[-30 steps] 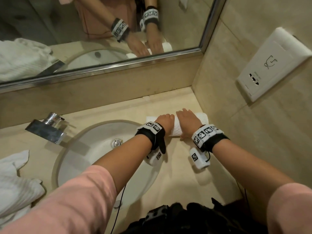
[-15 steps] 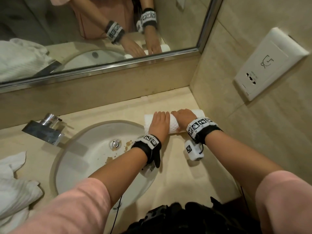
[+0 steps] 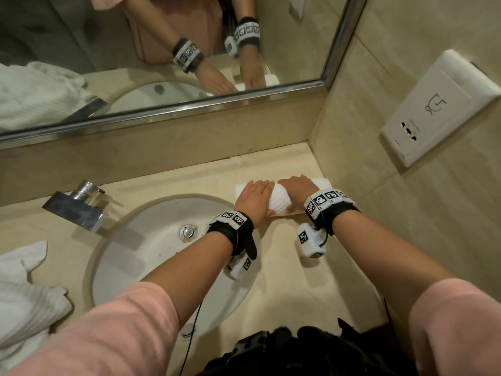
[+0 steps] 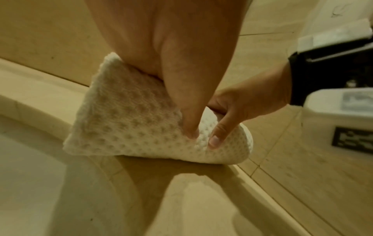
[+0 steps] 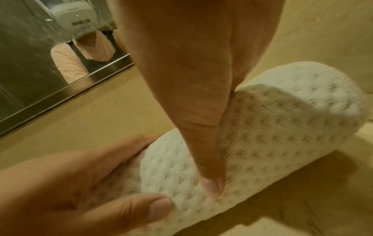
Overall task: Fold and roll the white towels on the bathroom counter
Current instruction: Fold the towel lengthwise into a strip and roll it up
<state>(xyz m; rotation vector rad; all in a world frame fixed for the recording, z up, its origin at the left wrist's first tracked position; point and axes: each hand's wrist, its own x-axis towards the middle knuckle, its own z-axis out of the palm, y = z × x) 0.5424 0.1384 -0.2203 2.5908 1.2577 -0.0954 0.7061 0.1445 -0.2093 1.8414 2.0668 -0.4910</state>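
Observation:
A white waffle-weave towel (image 3: 279, 204), rolled into a short cylinder, lies on the beige counter (image 3: 284, 280) in the back right corner. My left hand (image 3: 254, 197) covers its left half, fingers laid over the top and thumb (image 4: 189, 127) on the near side. My right hand (image 3: 297, 190) wraps the right half, thumb (image 5: 210, 180) pressing the near face. In the right wrist view the roll (image 5: 282, 135) shows its rounded right end, with my left hand (image 5: 80, 183) cupped round the other end. The left wrist view shows the towel (image 4: 129, 127) and my right hand (image 4: 242, 105).
The oval sink (image 3: 141, 256) with a drain plug (image 3: 188, 232) sits left of the roll, and the chrome tap (image 3: 78, 208) stands behind it. A heap of loose white towels (image 3: 24, 302) lies at far left. The tiled right wall holds a socket (image 3: 433, 109); the mirror (image 3: 162, 63) spans the back.
My left hand's fingers have gone from curled at the near side to stretched over the top of the roll. Both hands and the roll have shifted slightly toward the mirror.

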